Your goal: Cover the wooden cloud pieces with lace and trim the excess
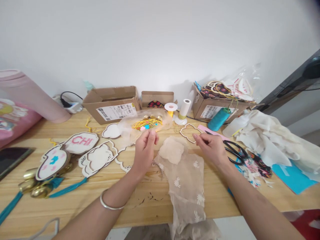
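My left hand (145, 149) is raised over the middle of the table, its fingers pinched together; whatever they may hold is too small to make out. To the right, my right hand (212, 146) also pinches, beside a thin cloud-shaped wooden outline (187, 137), with nothing nameable visible in the fingers. Between the two hands lies sheer beige fabric (186, 186) with white embroidered flowers, hanging over the front edge. A beige cloud-shaped piece (171, 150) rests on its upper end. Behind my left hand sits a clear plastic bag (127, 125) containing yellow cords.
Tasselled wooden pieces, one lettered CHI (81, 142), and brass bells (41, 190) lie left. Cardboard boxes (112, 106) line the wall. Black scissors (236, 153), teal thread (218, 119), fabric scraps (255, 166) and white cloth (270, 133) are on the right.
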Tool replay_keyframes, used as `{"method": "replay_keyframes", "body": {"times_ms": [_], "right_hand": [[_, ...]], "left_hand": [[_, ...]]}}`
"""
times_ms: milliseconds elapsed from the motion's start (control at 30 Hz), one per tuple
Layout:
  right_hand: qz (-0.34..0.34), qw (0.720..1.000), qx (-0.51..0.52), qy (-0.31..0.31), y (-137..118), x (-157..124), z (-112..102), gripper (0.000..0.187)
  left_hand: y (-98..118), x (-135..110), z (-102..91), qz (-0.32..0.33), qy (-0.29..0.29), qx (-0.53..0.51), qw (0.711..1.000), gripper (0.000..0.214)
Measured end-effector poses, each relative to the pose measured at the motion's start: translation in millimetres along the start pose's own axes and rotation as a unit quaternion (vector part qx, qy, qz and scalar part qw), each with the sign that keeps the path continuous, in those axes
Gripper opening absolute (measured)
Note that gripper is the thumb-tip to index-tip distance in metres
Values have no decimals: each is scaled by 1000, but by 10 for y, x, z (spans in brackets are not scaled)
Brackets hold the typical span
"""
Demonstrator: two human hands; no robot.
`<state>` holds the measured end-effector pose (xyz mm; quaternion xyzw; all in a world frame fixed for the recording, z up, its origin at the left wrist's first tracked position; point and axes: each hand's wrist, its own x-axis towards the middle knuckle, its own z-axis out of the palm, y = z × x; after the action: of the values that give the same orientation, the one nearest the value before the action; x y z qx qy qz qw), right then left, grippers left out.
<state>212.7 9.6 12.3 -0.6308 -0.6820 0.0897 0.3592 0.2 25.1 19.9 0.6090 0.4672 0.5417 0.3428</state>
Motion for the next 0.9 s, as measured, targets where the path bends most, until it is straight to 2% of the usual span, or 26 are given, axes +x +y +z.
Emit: {"method": "replay_keyframes", "body": {"times_ms": [433, 900], "right_hand": [[16, 1000, -1, -20, 19, -11, 25, 46], [12, 999, -17, -25, 1, -3, 31, 47]], "left_hand": [[13, -6, -10, 1, -24, -5, 1000, 34], [2, -1, -9, 1, -7, -14, 1000, 34]]}}
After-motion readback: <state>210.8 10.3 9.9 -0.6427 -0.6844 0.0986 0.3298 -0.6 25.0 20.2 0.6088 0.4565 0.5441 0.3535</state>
